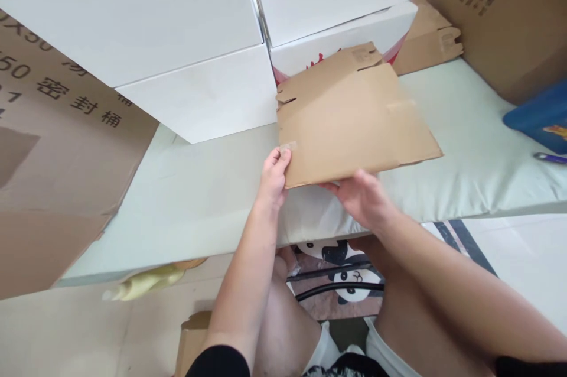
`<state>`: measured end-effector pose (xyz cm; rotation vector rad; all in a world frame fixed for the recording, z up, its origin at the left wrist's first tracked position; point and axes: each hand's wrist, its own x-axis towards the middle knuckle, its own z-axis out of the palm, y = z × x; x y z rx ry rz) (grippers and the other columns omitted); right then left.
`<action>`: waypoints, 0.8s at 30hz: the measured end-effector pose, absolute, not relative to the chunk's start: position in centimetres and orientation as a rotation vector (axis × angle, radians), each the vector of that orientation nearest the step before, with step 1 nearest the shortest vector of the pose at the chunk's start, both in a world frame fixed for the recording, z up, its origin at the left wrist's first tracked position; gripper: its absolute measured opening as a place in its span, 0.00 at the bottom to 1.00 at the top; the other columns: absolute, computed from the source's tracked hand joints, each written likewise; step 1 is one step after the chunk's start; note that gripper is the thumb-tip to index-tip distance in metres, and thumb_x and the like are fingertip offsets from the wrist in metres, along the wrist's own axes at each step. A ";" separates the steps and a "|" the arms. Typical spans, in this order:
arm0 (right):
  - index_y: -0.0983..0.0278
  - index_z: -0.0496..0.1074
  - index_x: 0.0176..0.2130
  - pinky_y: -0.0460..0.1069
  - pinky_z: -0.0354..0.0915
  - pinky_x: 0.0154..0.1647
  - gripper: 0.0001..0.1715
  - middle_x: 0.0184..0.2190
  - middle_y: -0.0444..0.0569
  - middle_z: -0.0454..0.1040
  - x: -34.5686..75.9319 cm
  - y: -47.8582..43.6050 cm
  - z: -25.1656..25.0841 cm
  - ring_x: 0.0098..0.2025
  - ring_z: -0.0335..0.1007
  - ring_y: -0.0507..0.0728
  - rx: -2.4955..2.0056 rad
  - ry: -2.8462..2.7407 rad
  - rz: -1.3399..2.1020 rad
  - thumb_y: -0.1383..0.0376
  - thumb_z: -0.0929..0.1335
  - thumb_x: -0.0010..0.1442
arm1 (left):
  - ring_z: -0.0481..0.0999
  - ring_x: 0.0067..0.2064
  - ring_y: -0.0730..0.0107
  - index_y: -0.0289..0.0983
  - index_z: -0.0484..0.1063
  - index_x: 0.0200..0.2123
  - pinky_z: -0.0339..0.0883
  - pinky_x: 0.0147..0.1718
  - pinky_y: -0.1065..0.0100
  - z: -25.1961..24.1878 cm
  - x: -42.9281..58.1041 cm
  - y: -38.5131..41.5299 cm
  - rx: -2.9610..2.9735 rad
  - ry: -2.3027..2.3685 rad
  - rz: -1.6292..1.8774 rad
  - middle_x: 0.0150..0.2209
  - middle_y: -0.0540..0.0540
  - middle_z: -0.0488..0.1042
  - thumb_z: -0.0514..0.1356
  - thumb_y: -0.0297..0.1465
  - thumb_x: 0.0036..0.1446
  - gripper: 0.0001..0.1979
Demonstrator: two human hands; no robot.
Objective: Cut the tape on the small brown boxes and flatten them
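Observation:
A flattened cardboard box [345,117] is held tilted over the pale green padded surface. My left hand [274,176] is closed on its lower left corner, thumb on the front beside a strip of clear tape. At the near edge, my right hand [367,197] has its thumb against the cardboard and its fingers partly hidden underneath. Slots and small flaps show along the far side of the box.
White boxes [199,93] stand stacked behind the padded surface [212,188]. Large printed cartons rise at the left [66,129] and right [500,28]. A blue container [540,117] and a purple pen [551,158] lie at the right. Below are panda-patterned fabric and black bars.

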<state>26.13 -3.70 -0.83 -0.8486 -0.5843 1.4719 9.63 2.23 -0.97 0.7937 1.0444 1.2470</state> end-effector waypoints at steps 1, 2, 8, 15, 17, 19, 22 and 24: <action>0.54 0.75 0.40 0.56 0.81 0.46 0.24 0.43 0.44 0.84 26.4 -3.4 -1.3 0.52 0.79 0.61 -0.913 -0.496 1.373 0.53 0.80 0.44 | 0.81 0.38 0.62 0.40 0.74 0.37 0.72 0.36 0.65 -0.9 9.9 2.1 0.840 1.040 1.216 0.36 0.47 0.81 0.75 0.50 0.42 0.26; 0.55 0.74 0.40 0.55 0.81 0.46 0.24 0.42 0.45 0.83 26.9 -3.0 -1.6 0.52 0.79 0.61 -0.980 -0.417 1.265 0.54 0.80 0.45 | 0.79 0.35 0.65 0.40 0.74 0.37 0.70 0.32 0.67 -0.8 10.1 1.9 0.881 1.047 1.173 0.34 0.48 0.80 0.75 0.50 0.43 0.25; 0.58 0.71 0.36 0.52 0.78 0.55 0.18 0.39 0.43 0.81 31.0 -1.4 -0.8 0.51 0.79 0.57 -1.016 -0.317 0.886 0.62 0.77 0.45 | 0.68 0.22 0.77 0.40 0.70 0.31 0.51 0.20 0.73 -0.6 10.8 1.9 0.869 1.184 1.016 0.28 0.52 0.72 0.67 0.41 0.52 0.13; 0.58 0.69 0.34 0.49 0.78 0.35 0.14 0.40 0.46 0.79 34.8 -0.2 2.7 0.48 0.79 0.59 -0.945 -0.165 0.529 0.65 0.73 0.45 | 0.69 0.24 0.75 0.39 0.67 0.25 0.52 0.23 0.71 -0.5 10.6 1.4 0.861 1.215 0.910 0.26 0.51 0.69 0.63 0.32 0.50 0.08; 0.57 0.69 0.37 0.46 0.69 0.21 0.18 0.42 0.45 0.79 35.1 0.3 3.0 0.41 0.78 0.57 -1.088 -0.016 0.506 0.67 0.74 0.45 | 0.69 0.24 0.74 0.38 0.66 0.23 0.54 0.24 0.70 -0.4 10.5 1.2 0.872 1.202 0.878 0.24 0.50 0.68 0.63 0.32 0.50 0.09; 0.57 0.68 0.38 0.44 0.63 0.17 0.17 0.43 0.45 0.79 35.2 0.8 3.1 0.38 0.78 0.55 -1.160 0.050 0.511 0.67 0.75 0.49 | 0.69 0.25 0.73 0.39 0.65 0.22 0.56 0.26 0.69 -0.1 10.3 1.1 0.883 1.190 0.861 0.23 0.50 0.68 0.61 0.32 0.52 0.10; 0.56 0.65 0.40 0.42 0.63 0.17 0.15 0.45 0.43 0.79 35.5 0.9 3.2 0.39 0.78 0.53 -1.134 0.036 0.498 0.66 0.72 0.55 | 0.69 0.26 0.74 0.39 0.64 0.22 0.57 0.28 0.69 0.3 10.1 1.2 0.897 1.185 0.862 0.23 0.51 0.68 0.60 0.33 0.54 0.10; 0.55 0.64 0.42 0.41 0.60 0.15 0.13 0.48 0.42 0.78 36.1 0.6 3.1 0.39 0.78 0.51 -1.172 -0.011 0.458 0.67 0.70 0.59 | 0.69 0.27 0.74 0.38 0.64 0.23 0.57 0.30 0.69 0.4 9.9 1.2 0.903 1.183 0.868 0.23 0.51 0.68 0.59 0.32 0.55 0.10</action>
